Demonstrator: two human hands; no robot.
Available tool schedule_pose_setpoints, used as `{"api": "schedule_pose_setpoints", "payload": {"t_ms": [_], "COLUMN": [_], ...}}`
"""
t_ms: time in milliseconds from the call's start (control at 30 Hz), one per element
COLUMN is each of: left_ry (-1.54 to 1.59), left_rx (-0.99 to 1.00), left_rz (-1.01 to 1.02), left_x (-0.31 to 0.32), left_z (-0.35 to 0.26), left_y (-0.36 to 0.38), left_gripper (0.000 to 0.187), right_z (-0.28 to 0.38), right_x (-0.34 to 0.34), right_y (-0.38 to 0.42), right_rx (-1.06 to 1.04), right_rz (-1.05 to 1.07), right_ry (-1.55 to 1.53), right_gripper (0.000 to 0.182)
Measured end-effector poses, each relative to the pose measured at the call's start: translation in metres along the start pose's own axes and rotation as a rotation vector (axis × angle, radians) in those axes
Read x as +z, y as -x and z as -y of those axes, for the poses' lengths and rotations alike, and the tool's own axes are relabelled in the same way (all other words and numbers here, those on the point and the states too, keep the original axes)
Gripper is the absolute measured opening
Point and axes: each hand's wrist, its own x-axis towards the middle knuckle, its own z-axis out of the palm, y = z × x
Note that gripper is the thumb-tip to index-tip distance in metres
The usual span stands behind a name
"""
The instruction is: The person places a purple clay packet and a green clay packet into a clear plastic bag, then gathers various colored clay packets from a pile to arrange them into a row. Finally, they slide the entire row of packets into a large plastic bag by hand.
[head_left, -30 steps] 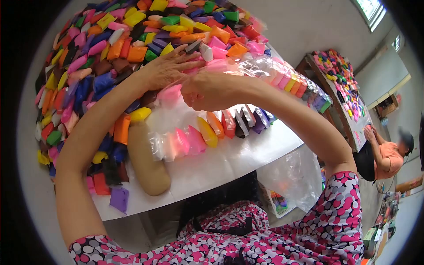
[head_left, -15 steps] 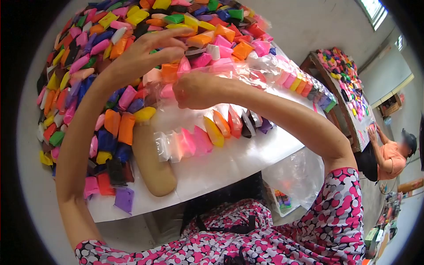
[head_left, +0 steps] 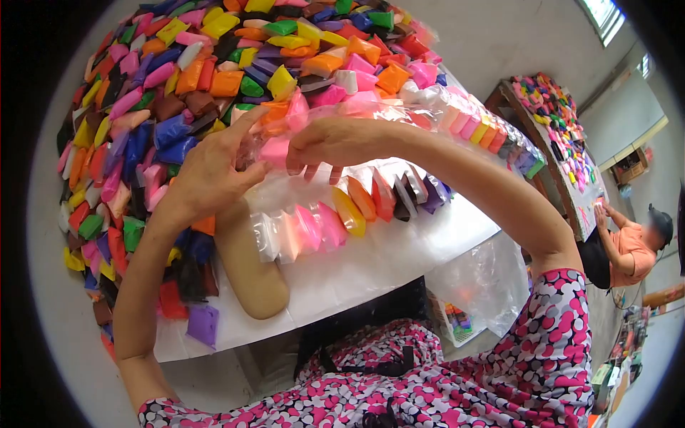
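My left hand (head_left: 214,171) is open, thumb and forefinger spread apart beside a pink packet (head_left: 274,151) in clear film. Just right of that packet, my right hand (head_left: 317,146) is closed, its fingers curled down onto a clear plastic bag (head_left: 275,192); the fingertips are partly hidden. Below the hands a row of small coloured packets stands on the white table (head_left: 357,267): a pink packet (head_left: 307,228), a yellow packet (head_left: 348,212), an orange packet (head_left: 362,198) and darker ones. A long tan rounded board (head_left: 250,264) lies to their left.
A large heap of coloured packets (head_left: 171,107) covers the table's far and left parts. Filled clear bags (head_left: 478,132) lie to the right. Below the table edge are a plastic sack (head_left: 478,285) and a basket (head_left: 460,321). Another person (head_left: 628,246) works at a second table (head_left: 549,135).
My left hand has come down and left from the heap to beside the pink packet. My right hand has stayed nearly in place, its fingers now turned further downward.
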Motion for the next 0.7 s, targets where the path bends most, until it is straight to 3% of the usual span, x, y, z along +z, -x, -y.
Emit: {"api": "schedule_pose_setpoints", "payload": {"t_ms": [67, 167, 267, 367, 467, 567, 700], "left_ry": [0.03, 0.099, 0.167, 0.065, 0.0, -0.042, 0.075], "left_rx": [-0.046, -0.02, -0.013, -0.031, 0.163, 0.389, 0.515], "left_rz": [-0.005, -0.135, -0.206, -0.272, -0.438, -0.433, -0.201], "left_x": [0.003, 0.014, 0.014, 0.008, -0.001, -0.011, -0.016], "left_z": [0.001, 0.017, 0.016, -0.006, -0.019, -0.02, -0.016], "left_y": [-0.002, -0.003, 0.005, 0.015, 0.026, 0.032, 0.04], "left_gripper": [0.063, 0.061, 0.057, 0.052, 0.042, 0.028, 0.027], "right_z": [-0.003, 0.005, 0.015, 0.008, 0.007, 0.02, 0.022], "right_x": [0.0, -0.004, 0.001, 0.005, 0.009, 0.011, 0.016], "right_y": [-0.002, 0.015, 0.03, 0.026, 0.016, 0.013, 0.014], "right_rx": [0.008, -0.064, 0.097, 0.081, 0.065, 0.148, 0.14], "right_rz": [0.003, -0.163, -0.248, -0.243, -0.183, -0.15, -0.188], "right_ry": [-0.003, 0.69, 0.849, 0.766, 0.773, 0.76, 0.76], "right_gripper": [0.028, 0.029, 0.04, 0.053, 0.061, 0.064, 0.063]}}
